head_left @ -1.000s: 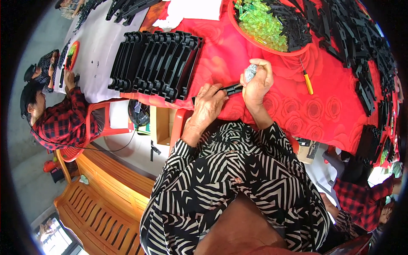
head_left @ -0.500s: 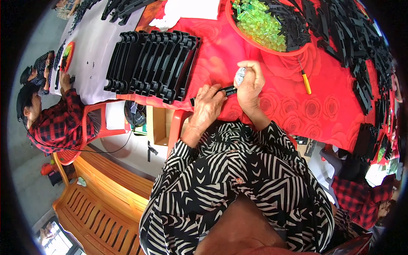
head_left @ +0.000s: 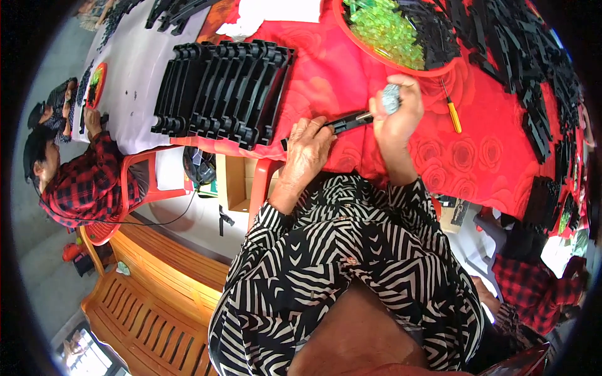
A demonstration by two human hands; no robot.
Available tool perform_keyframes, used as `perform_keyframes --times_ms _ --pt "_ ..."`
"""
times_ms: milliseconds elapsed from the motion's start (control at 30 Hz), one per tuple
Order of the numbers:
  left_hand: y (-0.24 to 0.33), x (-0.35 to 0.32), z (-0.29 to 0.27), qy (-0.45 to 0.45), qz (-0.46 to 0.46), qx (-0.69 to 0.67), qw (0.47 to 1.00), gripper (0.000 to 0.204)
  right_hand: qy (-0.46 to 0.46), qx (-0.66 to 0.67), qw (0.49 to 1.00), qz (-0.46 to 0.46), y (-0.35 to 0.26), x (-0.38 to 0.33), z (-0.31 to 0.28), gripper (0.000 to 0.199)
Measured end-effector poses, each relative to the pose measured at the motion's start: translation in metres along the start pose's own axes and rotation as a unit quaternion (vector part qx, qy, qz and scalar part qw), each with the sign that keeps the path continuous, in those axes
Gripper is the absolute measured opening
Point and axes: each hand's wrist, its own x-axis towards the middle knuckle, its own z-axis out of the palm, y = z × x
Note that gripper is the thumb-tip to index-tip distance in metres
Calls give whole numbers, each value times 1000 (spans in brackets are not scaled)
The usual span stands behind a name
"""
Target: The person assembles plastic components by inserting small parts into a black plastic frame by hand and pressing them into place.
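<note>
Gripping a narrow black plastic strip [head_left: 348, 123] over the red rose-patterned tablecloth [head_left: 342, 75], near its front edge, the left hand [head_left: 307, 149] has its fingers curled over the strip's left part. The right hand [head_left: 400, 116] is closed around the silver handle of a hand tool [head_left: 391, 99], its shaft directed along the strip's right end; tip contact cannot be determined. Left: a row of long black plastic frames [head_left: 226, 94]. Upper right: a red basin [head_left: 409, 72] containing translucent green pieces [head_left: 390, 37]; below it, a yellow-handled screwdriver [head_left: 455, 119].
</note>
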Motion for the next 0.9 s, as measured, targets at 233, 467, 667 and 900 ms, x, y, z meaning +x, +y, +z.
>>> perform_keyframes --times_ms 233,467,667,900 --pt "0 3 -2 9 8 20 1000 17 -178 96 978 55 -30 39 -33 20" --pt "-2 1 -3 10 1 10 1000 16 -212 67 975 25 -32 61 -1 19" --pt "-1 -1 -4 5 -14 20 1000 15 -219 45 974 -47 -31 26 12 22" --pt "1 1 -6 2 -4 11 1000 14 -146 43 988 38 12 1 3 18"
